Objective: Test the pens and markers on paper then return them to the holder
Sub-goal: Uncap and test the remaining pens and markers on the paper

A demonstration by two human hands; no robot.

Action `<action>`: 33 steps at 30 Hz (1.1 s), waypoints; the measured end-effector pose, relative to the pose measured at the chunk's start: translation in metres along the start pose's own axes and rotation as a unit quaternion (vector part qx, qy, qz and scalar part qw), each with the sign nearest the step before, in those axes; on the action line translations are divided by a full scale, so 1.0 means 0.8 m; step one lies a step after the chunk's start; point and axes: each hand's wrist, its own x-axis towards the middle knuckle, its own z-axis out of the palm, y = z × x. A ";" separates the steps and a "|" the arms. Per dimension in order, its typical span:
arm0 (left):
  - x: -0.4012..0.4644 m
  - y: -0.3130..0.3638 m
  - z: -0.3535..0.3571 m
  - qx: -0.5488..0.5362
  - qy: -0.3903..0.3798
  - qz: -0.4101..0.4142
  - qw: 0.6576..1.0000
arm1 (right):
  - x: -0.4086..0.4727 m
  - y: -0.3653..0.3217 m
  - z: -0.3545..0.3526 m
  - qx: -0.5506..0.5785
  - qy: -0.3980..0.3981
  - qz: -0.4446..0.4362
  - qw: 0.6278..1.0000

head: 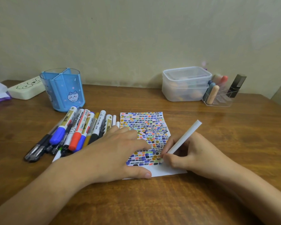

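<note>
Testing well along, judging by the paper (144, 125) on the desk (217, 127): nearly filled with rows of small colored swatches, only a bare white strip left at the near edge. Right hand (190, 153) pinching a white marker (183, 138) between thumb and fingers, tip down on the lowest row of marks at the sheet's right side. Left hand (118, 153) laid flat, fingers spread and straight, pressing the paper down, holding nothing. Just left of the sheet, a pile of pens and markers (75, 132) lying side by side, some overlapping, caps blue, red, black and gold. Blue holder (63, 90) upright behind the pile, apparently empty, so returning not yet begun; likely every pen still to go back once marking ends. Printed writing on the marker barrels, too small and blurred to read; a cartoon cat face on the holder's front, no legible brand anywhere.
</note>
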 end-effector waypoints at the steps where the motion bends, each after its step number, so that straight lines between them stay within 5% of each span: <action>1: 0.000 0.000 0.000 -0.001 -0.002 -0.001 1.000 | 0.000 0.000 0.000 -0.002 0.003 -0.002 1.000; 29: 0.001 0.000 0.001 0.019 -0.010 -0.008 1.000 | 0.002 0.005 0.000 -0.015 0.023 0.001 1.000; 33: 0.000 0.000 0.000 0.024 -0.018 -0.006 1.000 | 0.002 0.005 -0.002 0.073 0.031 0.003 0.997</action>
